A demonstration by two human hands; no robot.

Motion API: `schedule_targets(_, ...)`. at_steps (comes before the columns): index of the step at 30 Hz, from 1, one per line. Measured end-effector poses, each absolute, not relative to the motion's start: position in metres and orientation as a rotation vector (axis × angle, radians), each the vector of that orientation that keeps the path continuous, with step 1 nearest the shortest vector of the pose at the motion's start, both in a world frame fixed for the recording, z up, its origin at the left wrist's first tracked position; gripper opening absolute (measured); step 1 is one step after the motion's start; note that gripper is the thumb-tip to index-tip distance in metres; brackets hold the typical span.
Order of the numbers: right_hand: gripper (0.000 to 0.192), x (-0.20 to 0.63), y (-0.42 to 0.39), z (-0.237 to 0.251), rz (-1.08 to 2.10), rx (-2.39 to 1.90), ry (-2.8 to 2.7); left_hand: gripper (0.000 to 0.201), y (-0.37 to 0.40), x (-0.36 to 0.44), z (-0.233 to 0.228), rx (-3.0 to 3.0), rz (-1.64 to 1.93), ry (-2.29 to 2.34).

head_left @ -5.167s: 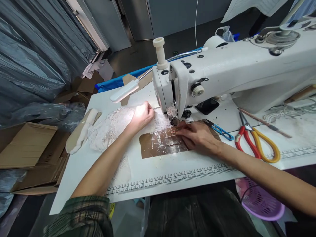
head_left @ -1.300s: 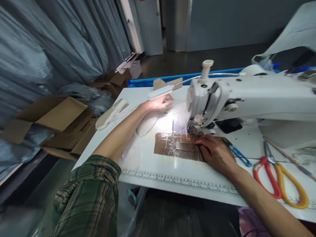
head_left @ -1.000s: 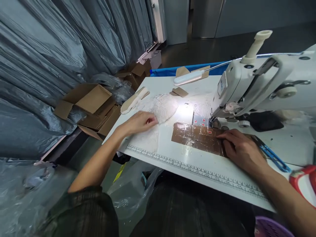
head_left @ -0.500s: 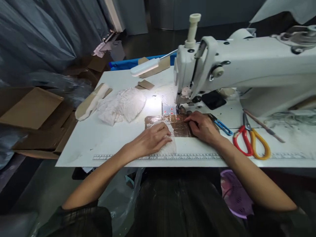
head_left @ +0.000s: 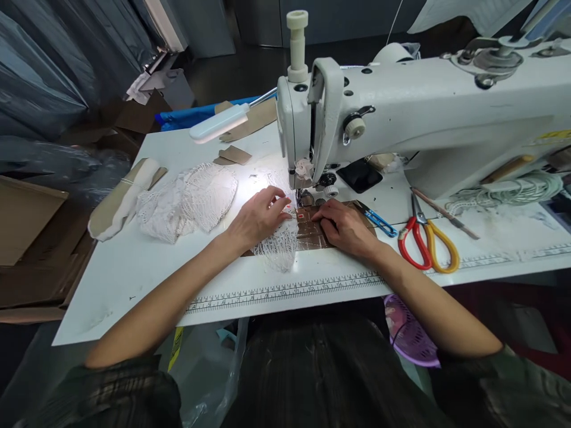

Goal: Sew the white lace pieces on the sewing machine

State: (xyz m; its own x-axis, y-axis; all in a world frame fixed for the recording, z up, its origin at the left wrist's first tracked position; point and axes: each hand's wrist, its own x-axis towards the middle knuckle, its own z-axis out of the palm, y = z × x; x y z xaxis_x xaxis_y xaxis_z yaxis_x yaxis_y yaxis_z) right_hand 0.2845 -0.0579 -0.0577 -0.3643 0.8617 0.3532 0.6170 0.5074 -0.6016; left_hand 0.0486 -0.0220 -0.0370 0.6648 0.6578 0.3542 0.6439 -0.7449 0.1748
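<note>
My left hand (head_left: 262, 219) is closed on a white lace piece (head_left: 279, 249), its thumb and forefinger close to the needle and presser foot (head_left: 300, 198) of a white sewing machine (head_left: 330, 113). The lace hangs down over a shiny brown sheet (head_left: 307, 238) on the table. Just right of the foot, my right hand (head_left: 345, 229) rests on that sheet with its fingers bent and forefinger reaching left; nothing shows in it. Small red marks are visible on the sheet by the foot.
Right of my hands lie a blue thread snipper (head_left: 379, 223), red-and-yellow scissors (head_left: 430, 241) and a black object (head_left: 360, 175). White lace (head_left: 207, 196) is heaped on the left, beside a tied beige bundle (head_left: 120, 202). A ruler strip (head_left: 285, 292) runs along the front edge.
My left hand has moved up toward the needle, bringing the lace piece with it. My right hand stays on the brown sheet. The view has shifted to the right.
</note>
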Motion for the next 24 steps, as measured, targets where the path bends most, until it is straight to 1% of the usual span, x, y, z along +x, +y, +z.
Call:
schedule_targets(5, 0.027, 0.286, -0.056, -0.059, 0.480, -1.220, -2.122, 0.042, -0.034, 0.054, -0.036, 2.643, 0.538, 0.999)
schedule_targets(6, 0.027, 0.286, -0.057, -0.059, 0.479, -1.227, -2.128, 0.044, -0.037, 0.053, -0.036, 2.606, 0.522, 1.000)
schedule_targets(7, 0.027, 0.286, -0.057, -0.060, 0.480, -1.229, -2.133, 0.040, -0.039, 0.052, -0.036, 2.576, 0.513, 0.998)
schedule_targets(9, 0.027, 0.285, -0.058, -0.059, 0.486, -1.217, -2.134, 0.024, -0.041, 0.050, -0.037, 2.518, 0.517, 0.976)
schedule_targets(13, 0.029, 0.284, -0.057, -0.054, 0.576, -1.107, -2.097, 0.016, -0.042, 0.046, -0.035, 2.363, 0.603, 1.075)
schedule_targets(15, 0.032, 0.284, -0.053, -0.048, 0.690, -1.047, -2.105, 0.015, -0.042, 0.045, -0.033, 2.257, 0.608, 1.140)
schedule_targets(18, 0.033, 0.283, -0.043, -0.036, 0.864, -1.000, -2.210, 0.020, -0.042, 0.046, -0.030, 2.134, 0.571, 1.062)
schedule_targets(21, 0.026, 0.279, -0.035, -0.026, 0.927, -0.994, -2.316, 0.021, -0.045, 0.050, -0.028, 2.045, 0.538, 1.102)
schedule_targets(23, 0.018, 0.276, -0.033, -0.025, 0.958, -0.987, -2.334, 0.019, -0.047, 0.053, -0.029, 2.010, 0.539, 1.256)
schedule_targets(24, 0.015, 0.275, -0.033, -0.027, 0.969, -0.990, -2.324, 0.021, -0.048, 0.055, -0.030, 1.999, 0.551, 1.335)
